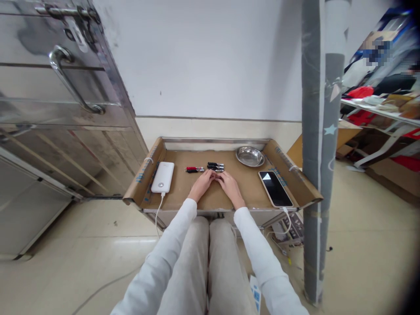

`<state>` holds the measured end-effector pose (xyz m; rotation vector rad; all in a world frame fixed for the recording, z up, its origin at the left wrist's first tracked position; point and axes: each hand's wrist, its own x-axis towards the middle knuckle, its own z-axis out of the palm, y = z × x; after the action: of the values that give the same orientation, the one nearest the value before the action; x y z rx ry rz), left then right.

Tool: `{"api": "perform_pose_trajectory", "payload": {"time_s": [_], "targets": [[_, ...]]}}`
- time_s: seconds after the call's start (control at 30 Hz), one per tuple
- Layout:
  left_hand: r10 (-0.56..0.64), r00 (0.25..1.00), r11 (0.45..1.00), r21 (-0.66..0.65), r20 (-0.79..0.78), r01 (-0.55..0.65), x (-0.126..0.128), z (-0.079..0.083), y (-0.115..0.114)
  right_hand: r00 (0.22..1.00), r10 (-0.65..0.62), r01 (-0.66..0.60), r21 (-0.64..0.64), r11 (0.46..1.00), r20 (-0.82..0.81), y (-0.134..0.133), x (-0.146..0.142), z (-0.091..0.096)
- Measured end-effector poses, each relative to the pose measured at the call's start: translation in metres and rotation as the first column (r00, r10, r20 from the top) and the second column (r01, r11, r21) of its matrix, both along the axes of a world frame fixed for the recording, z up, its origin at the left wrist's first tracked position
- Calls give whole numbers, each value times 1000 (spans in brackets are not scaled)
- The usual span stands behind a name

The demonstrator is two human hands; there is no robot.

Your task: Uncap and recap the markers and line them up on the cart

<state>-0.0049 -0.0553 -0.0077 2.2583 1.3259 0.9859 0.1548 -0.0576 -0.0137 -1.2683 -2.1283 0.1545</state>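
Observation:
My left hand [202,183] and my right hand [229,184] meet over the middle of the cardboard-lined tray table [183,156]. Both have bent fingers with the tips brought together; whatever they may pinch is too small or hidden to make out. Just beyond the fingertips lie several short black rods with silvery ends [215,166], side by side, the nearest one partly covered by my fingers. To their left, a red rod [190,168] rests against a black rod [193,171], both also silvery at one end.
A white power bank [163,177] with a cable lies at the tray's left. Toward the right are a shallow steel dish [250,156] and a phone [275,189] with a white cable. A grey wrapped post [316,153] stands beside the tray; a metal door [62,122] is at left.

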Motion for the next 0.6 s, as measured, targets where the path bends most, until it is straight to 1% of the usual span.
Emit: {"api": "perform_pose_trajectory", "payload": {"time_s": [0.1, 0.17, 0.23, 0.33, 0.4, 0.6], "targets": [[0, 1000, 1000, 13, -11, 0, 1, 1, -2, 1000, -27, 27, 11, 1000, 11, -1, 0, 1], [43, 996, 999, 31, -73, -40, 1, 2, -2, 997, -76, 76, 27, 997, -3, -2, 1, 1], [78, 986, 995, 77, -148, -67, 1, 3, -2, 990, -132, 134, 42, 990, -42, -4, 1, 2], [78, 972, 984, 176, -223, -38, 1, 2, 0, 974, -200, 206, 48, 977, -105, -7, 2, 5], [58, 968, 977, 211, -243, -6, 2, 0, 1, 963, -233, 241, 47, 969, -133, -7, 2, 6], [64, 950, 985, 172, -305, -11, 1, -1, -1, 943, -257, 267, 18, 964, -211, -5, 6, 3]]}}
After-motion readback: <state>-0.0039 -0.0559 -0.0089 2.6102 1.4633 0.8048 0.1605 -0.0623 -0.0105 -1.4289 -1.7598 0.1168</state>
